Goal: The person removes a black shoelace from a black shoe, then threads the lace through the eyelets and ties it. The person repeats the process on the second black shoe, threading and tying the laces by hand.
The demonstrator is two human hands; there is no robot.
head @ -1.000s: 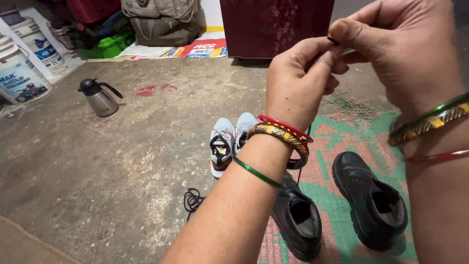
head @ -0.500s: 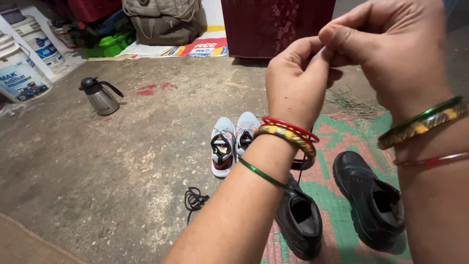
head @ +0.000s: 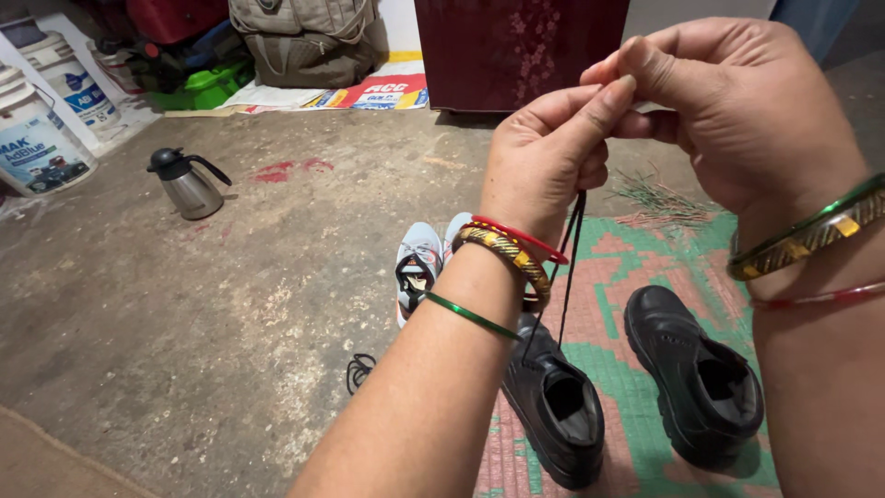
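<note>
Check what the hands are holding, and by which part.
Both hands, left hand and right hand, pinch the upper end of a black shoelace; the rest hangs toward the black shoe.

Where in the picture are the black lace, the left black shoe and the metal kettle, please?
black lace (head: 569, 267), head view, on the strand hanging below the hands.
left black shoe (head: 553, 406), head view, on its opening.
metal kettle (head: 189, 189), head view, on its steel body.

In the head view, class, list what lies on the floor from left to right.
White bucket → steel kettle → loose black lace → grey sneakers → left black shoe → right black shoe.
</note>
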